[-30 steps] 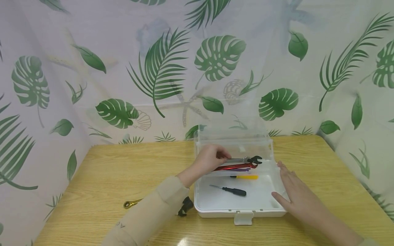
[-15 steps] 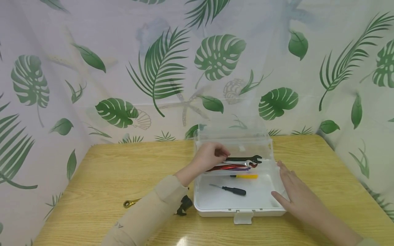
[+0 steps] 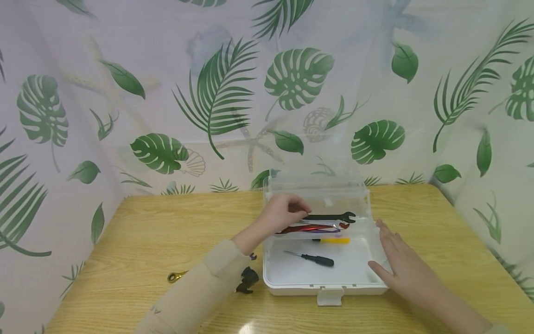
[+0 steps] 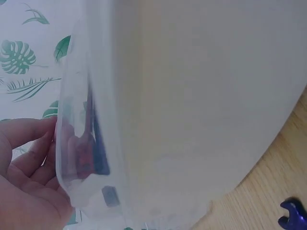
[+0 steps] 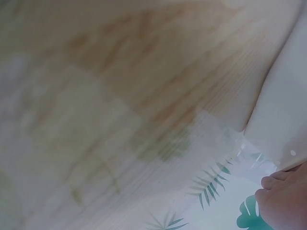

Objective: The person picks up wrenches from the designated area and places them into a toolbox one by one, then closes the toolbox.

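Note:
My left hand [image 3: 285, 213] is over the upper tray of a white toolbox [image 3: 292, 291]. Its thumb and fingertips pinch at the near end of a black open-end wrench [image 3: 329, 217]; the rest of that handle is hidden. Beside it lie a silver wrench [image 3: 336, 224], a red wrench [image 3: 304, 228] and a purple wrench [image 3: 327, 231]. In the left wrist view, the left hand [image 4: 36, 167] is by the clear tray wall [image 4: 62, 143]. My right hand [image 3: 400, 264], fingers extended, rests against the box's right side.
A black screwdriver [image 3: 319, 260] and a yellow-handled tool [image 3: 335, 240] lie in the box's bottom. The clear lid [image 3: 317, 181] stands raised behind. On the table [image 3: 167, 232], left of the box, are a gold ratchet wrench [image 3: 175, 277], a black object [image 3: 248, 279] and a purple wrench end [image 3: 253, 256].
The silver wrench, earlier at the left fingertips, now lies lower in the tray in front of the black wrench. The left hand shifted slightly left. The right hand stayed in place.

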Demonstrator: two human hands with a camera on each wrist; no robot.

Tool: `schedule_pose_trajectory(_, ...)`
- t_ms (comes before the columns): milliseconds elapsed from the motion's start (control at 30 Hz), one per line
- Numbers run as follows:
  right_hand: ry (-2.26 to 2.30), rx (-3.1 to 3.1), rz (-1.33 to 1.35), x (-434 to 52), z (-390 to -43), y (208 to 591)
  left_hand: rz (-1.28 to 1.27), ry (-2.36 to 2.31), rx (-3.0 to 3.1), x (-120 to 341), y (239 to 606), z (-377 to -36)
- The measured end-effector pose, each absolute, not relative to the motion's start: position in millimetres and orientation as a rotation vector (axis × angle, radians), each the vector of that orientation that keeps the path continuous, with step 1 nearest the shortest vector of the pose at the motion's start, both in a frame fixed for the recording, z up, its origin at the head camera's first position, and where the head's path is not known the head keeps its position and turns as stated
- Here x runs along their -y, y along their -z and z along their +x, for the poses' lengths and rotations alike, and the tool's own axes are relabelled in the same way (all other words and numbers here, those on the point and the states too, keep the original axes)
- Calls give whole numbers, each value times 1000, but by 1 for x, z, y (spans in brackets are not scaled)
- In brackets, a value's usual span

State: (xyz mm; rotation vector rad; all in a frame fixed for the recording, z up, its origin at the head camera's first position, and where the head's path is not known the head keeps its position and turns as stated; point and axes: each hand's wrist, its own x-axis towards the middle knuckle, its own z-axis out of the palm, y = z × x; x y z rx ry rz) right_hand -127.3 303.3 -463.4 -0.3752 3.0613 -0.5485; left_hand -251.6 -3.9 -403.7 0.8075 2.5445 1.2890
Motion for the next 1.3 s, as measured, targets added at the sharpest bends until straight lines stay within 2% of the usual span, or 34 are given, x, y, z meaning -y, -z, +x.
schedule_pose_trajectory(867,537,-3051,-340,-303,-126,464,620,-1397,-2539,56,395,-240)
schedule_pose_trajectory(1300,561,-3033,-327,-301,-126,462,490,-1388,-2575,86,402,-233)
